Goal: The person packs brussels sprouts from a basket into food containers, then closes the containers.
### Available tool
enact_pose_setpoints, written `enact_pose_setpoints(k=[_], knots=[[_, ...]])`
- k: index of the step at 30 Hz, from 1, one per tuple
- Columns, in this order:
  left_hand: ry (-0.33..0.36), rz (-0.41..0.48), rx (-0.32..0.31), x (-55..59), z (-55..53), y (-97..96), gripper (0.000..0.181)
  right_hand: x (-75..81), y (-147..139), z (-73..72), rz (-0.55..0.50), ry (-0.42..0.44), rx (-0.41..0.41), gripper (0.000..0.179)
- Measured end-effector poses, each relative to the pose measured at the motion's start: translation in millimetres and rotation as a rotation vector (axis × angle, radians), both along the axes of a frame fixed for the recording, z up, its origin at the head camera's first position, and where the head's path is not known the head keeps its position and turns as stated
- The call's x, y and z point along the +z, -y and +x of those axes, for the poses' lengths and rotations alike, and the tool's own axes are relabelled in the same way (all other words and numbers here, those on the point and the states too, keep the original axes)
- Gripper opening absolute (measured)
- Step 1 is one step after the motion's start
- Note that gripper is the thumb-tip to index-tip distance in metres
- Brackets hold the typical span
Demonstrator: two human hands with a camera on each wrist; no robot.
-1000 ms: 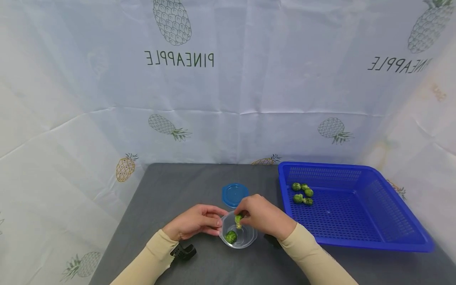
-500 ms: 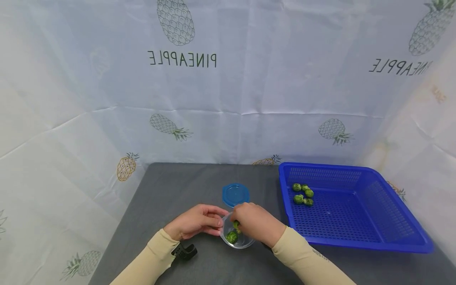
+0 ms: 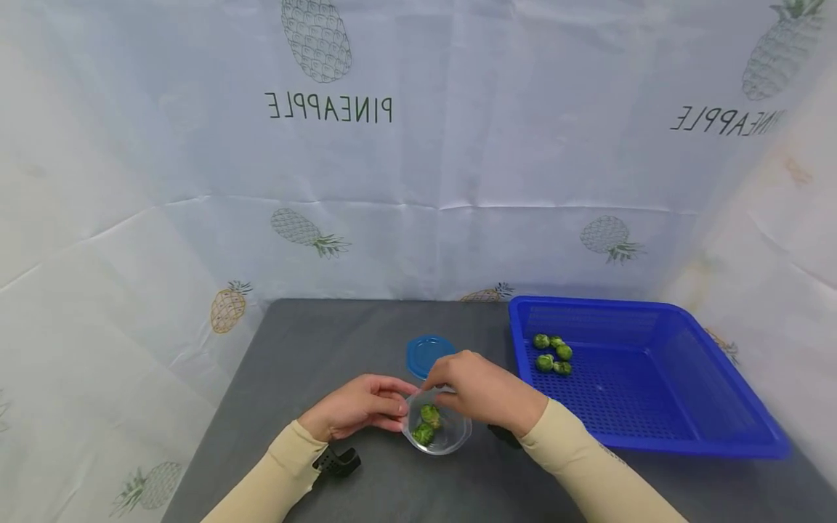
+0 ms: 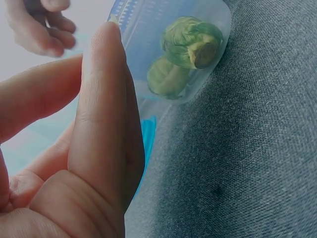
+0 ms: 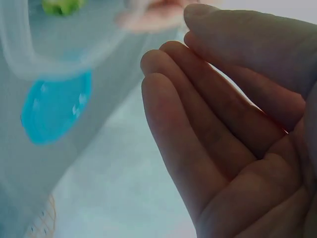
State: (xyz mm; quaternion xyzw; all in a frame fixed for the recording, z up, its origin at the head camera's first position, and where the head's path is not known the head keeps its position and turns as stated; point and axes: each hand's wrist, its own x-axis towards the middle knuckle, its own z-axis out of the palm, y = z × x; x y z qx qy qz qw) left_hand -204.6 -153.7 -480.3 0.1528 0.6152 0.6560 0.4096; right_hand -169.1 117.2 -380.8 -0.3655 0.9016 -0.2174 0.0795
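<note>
A clear plastic container stands on the grey table, with two Brussels sprouts in it. One sprout lies against the other sprout near the container's left side. My left hand holds the container's left rim between thumb and fingers. Over the container's back right edge is my right hand, its fingers loosely bent and nothing in them. The right wrist view shows bare fingers with the thumb apart from them. Through the wall in the left wrist view, the nearer sprout shows its cut stem.
A blue lid lies on the table just behind the container. To the right stands a blue slatted basket with several Brussels sprouts at its left end. A pineapple-print cloth hangs behind the table.
My right hand lowered a Brussels sprout into the container beside the first, let it go and drew back up and right. The left hand has stayed at the rim.
</note>
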Motion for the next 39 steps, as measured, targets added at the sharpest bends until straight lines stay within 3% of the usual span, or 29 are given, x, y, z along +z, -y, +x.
enact_pose_setpoints(k=[8, 14, 24, 32, 39], knots=[[-0.012, -0.003, 0.009, -0.2, 1.3, -2.4, 0.054, 26.5, -69.7, -10.4, -0.075, 0.012, -0.145, 0.022], [-0.004, 0.008, 0.009, -2.1, 3.2, 0.4, 0.055, 29.0, -134.6, -24.7, -0.088, 0.081, -0.316, 0.021], [-0.005, 0.019, -0.008, -1.9, 0.7, -2.1, 0.055, -3.6, -215.5, -51.2, 0.032, 0.189, -0.513, 0.029], [-0.002, 0.021, 0.0, -4.6, -0.2, -2.2, 0.055, -31.2, -241.1, -67.3, 0.074, 0.264, -0.562, 0.031], [0.014, 0.019, 0.01, -2.3, 0.1, -2.0, 0.054, -40.7, -245.1, -70.8, 0.077, 0.288, -0.571, 0.032]])
